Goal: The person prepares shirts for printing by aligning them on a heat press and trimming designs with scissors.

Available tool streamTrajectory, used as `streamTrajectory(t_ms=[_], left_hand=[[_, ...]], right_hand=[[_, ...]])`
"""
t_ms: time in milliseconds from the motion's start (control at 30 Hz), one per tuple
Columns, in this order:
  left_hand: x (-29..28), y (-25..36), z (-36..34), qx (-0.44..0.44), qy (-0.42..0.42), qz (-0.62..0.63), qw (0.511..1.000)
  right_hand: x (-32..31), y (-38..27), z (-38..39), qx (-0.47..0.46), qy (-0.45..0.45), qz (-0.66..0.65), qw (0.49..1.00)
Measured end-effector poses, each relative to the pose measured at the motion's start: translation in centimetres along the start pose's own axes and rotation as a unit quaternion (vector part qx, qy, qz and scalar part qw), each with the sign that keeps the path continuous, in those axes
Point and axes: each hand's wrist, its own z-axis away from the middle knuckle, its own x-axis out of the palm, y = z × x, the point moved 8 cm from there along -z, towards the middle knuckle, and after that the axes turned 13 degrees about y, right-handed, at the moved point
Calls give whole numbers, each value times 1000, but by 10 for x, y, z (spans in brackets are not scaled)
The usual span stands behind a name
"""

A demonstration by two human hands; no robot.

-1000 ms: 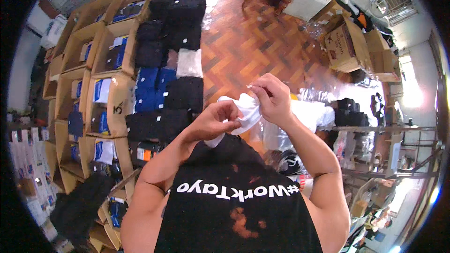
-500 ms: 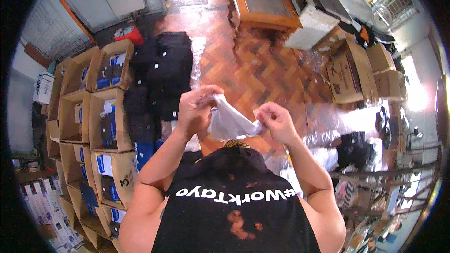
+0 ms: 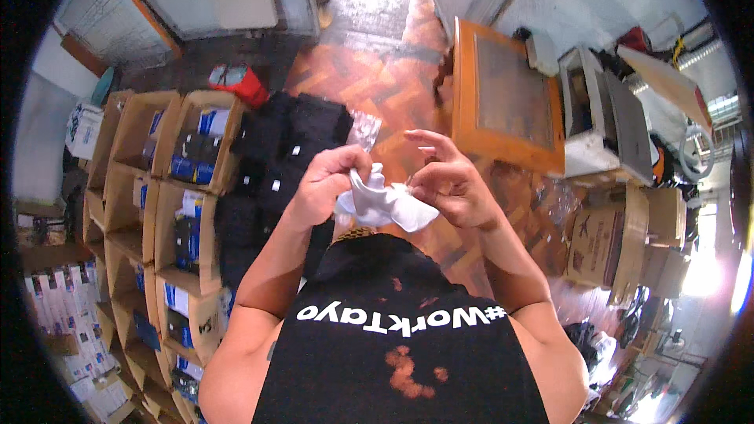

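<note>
A crumpled white cloth-like piece point(image 3: 389, 206) hangs between my hands in front of my chest; I cannot tell whether it is fabric or soft plastic. My left hand point(image 3: 323, 187) grips its upper left part, fingers curled over a bunched fold. At the right edge, my right hand point(image 3: 454, 185) pinches it between thumb and forefinger, with the other fingers raised and apart. The fingertips of the right hand partly cover the edge they hold. Below it is my black sleeveless shirt point(image 3: 345, 353).
Stacks of black folded garments point(image 3: 290, 137) lie left of my hands. Open cardboard boxes point(image 3: 161, 137) with blue and white packs line the left side. A red container point(image 3: 250, 88) stands behind them. Ahead right are a wooden-framed cabinet point(image 3: 465, 122) and a large carton point(image 3: 601, 239) on the parquet floor.
The white piece went from stretched between both hands to bunched. My right hand moved up and left, lifting its outer fingers. The view has turned, shifting the surroundings down and right.
</note>
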Motion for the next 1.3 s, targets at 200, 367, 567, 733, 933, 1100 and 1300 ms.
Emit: streamTrajectory(t_ms=[200, 367, 567, 733, 933, 1100, 1300], left_hand=[[-25, 40, -220, 154, -15, -214, 965], [-93, 24, -385, 107, 160, -105, 976], [-131, -8, -563, 185, 115, -317, 923], [-235, -2, -699, 46, 253, -303, 918], [-359, -20, -863, 4, 336, -58, 940], [-416, -19, -1035, 14, 207, -142, 968], [-488, -26, -1252, -66, -38, -364, 929]], right_hand=[[-13, 107, -169, 93, -141, -129, 977], [-89, 189, -317, 148, 49, -113, 981], [-149, 316, -487, 215, 75, -184, 956], [-173, 403, -645, 235, 8, -234, 943], [-179, 489, -838, 201, -47, -174, 963], [-197, 571, -989, 210, 2, -200, 957], [-286, 648, -1142, 196, 158, -213, 944]])
